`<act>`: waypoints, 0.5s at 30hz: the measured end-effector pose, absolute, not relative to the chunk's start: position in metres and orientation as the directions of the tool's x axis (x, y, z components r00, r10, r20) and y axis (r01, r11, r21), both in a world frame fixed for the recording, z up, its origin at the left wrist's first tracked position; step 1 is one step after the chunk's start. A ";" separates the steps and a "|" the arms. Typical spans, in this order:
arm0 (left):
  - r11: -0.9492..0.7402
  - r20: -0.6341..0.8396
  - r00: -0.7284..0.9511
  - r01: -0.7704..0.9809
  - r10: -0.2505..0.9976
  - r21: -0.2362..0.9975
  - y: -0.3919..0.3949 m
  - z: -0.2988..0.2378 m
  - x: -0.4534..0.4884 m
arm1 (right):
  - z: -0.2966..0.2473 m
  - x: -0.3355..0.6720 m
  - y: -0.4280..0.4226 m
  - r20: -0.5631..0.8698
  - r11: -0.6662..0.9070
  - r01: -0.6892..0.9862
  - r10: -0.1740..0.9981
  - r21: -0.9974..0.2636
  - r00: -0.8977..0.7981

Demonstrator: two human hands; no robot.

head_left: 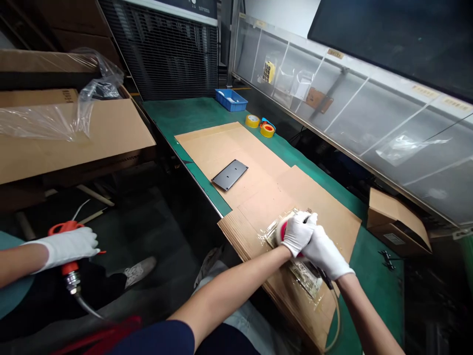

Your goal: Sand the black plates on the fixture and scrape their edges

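The person's left hand and right hand, both in white gloves, sat close together near the desk's near edge, their grip clamped on a red-and-black handheld tool, which was mostly hidden under the fingers. A tan hose curved down from beneath the hands. The tool sat on clear packing tape across a flattened cardboard sheet, which overhung the edge of the green desk. Farther along, a second cardboard sheet carried a dark metal plate. Two yellow tape rolls and a blue plastic crate stood toward the far end. At left, a co-worker's gloved hand held an orange-red air tool
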State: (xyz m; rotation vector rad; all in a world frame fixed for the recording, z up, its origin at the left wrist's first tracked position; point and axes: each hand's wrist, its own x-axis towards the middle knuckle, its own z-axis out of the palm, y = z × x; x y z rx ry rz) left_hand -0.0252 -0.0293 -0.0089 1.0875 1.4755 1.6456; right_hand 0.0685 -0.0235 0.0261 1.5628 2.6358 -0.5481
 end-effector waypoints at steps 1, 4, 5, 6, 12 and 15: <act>-0.137 0.142 -0.428 0.044 0.893 0.990 -0.031 -0.008 -0.025 | 0.028 0.067 -0.026 -0.226 0.399 0.880 0.860 -0.259 -0.457; -0.119 0.110 -0.415 0.004 0.903 0.993 -0.038 -0.006 -0.023 | 0.029 0.065 -0.038 -0.217 0.386 0.912 0.887 -0.137 -0.408; -0.116 0.101 -0.420 -0.011 0.902 0.993 -0.041 -0.007 -0.021 | 0.028 0.067 -0.044 -0.204 0.399 0.911 0.888 -0.109 -0.413; -0.117 0.096 -0.428 -0.022 0.899 0.993 -0.045 -0.008 -0.018 | 0.027 0.069 -0.049 -0.187 0.404 0.911 0.892 -0.082 -0.412; -0.184 0.140 -0.407 -0.070 0.903 0.981 -0.060 -0.016 0.019 | 0.023 0.091 -0.069 -0.155 0.386 0.919 0.916 0.080 -0.371; -0.158 0.116 -0.407 -0.072 0.906 0.985 -0.067 -0.017 0.038 | 0.019 0.096 -0.073 -0.147 0.372 0.916 0.925 0.152 -0.351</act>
